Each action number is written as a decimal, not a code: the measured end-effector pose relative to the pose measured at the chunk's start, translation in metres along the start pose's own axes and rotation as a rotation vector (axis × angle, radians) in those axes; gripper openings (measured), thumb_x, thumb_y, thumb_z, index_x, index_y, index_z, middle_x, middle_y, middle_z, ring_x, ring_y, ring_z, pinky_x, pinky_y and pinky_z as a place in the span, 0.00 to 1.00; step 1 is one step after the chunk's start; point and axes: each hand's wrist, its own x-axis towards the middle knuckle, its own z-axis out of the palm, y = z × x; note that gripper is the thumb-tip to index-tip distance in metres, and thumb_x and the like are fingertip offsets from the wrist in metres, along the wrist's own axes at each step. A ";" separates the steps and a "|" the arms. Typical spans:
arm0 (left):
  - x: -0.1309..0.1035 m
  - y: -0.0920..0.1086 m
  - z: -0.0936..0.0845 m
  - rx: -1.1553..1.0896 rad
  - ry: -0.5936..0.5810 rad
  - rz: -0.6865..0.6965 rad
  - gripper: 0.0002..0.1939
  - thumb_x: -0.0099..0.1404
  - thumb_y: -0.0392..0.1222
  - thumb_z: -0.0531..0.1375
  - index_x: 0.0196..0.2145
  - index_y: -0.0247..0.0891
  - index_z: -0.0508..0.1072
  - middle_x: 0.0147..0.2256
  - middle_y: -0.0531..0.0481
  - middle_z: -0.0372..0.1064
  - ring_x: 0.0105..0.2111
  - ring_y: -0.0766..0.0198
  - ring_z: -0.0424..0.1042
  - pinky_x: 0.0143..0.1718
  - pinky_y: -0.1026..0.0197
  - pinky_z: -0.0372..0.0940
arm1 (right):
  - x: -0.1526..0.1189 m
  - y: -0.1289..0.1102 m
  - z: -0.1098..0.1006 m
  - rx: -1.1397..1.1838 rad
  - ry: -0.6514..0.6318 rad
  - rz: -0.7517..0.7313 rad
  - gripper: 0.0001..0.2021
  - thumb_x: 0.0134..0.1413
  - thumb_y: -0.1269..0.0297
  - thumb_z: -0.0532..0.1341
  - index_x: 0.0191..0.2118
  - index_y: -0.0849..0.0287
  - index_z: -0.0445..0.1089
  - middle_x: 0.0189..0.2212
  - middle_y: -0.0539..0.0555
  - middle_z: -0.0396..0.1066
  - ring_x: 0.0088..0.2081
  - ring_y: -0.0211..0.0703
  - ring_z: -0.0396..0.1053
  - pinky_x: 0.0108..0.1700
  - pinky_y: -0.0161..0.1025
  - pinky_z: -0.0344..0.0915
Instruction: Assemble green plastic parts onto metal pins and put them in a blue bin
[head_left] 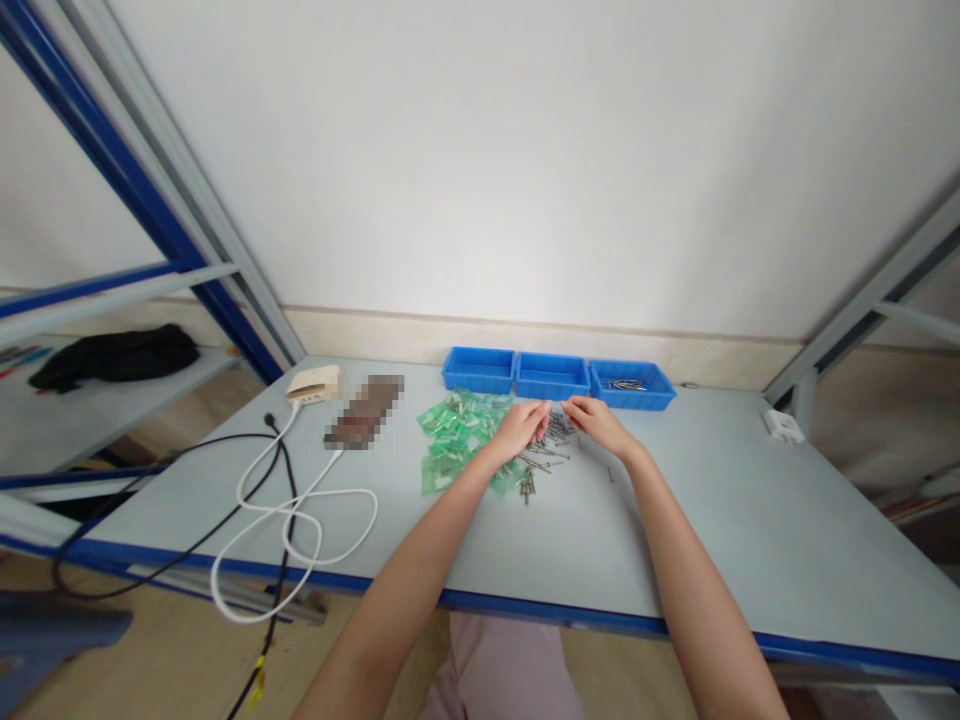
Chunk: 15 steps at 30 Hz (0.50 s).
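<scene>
Both hands are close together over a pile of metal screws on the grey table. My left hand has its fingers curled together above the pile's left side. Across from it, my right hand is closed in a pinch at the pile's right edge. Whatever sits between the fingers of either hand is too small to make out. Small green plastic bags lie heaped to the left of the screws, partly hidden by my left hand and forearm.
Three blue trays line up behind the hands: a left tray, a middle tray and a right tray holding several metal pieces. At left lie a blurred-out flat object, a beige box and a white cable. A white adapter sits far right.
</scene>
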 end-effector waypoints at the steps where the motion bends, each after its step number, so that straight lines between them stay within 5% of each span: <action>1: 0.001 -0.001 0.000 -0.020 0.013 -0.002 0.23 0.65 0.56 0.44 0.22 0.36 0.61 0.16 0.56 0.58 0.15 0.72 0.57 0.19 0.67 0.53 | 0.000 0.000 0.001 0.024 0.004 -0.003 0.20 0.57 0.51 0.49 0.20 0.59 0.57 0.17 0.46 0.58 0.22 0.34 0.55 0.27 0.33 0.51; 9: 0.002 -0.001 -0.001 -0.059 0.040 0.014 0.16 0.65 0.52 0.45 0.31 0.37 0.62 0.17 0.59 0.59 0.14 0.72 0.56 0.18 0.68 0.52 | 0.004 0.001 0.005 0.192 0.096 0.003 0.16 0.50 0.49 0.56 0.27 0.59 0.64 0.18 0.46 0.59 0.21 0.34 0.54 0.25 0.33 0.51; 15: 0.000 0.006 -0.003 -0.011 0.068 0.015 0.24 0.63 0.56 0.47 0.20 0.36 0.61 0.14 0.57 0.55 0.15 0.72 0.56 0.19 0.67 0.52 | 0.004 -0.001 0.005 0.169 0.090 -0.012 0.20 0.54 0.49 0.51 0.20 0.58 0.58 0.16 0.46 0.56 0.21 0.34 0.52 0.25 0.33 0.50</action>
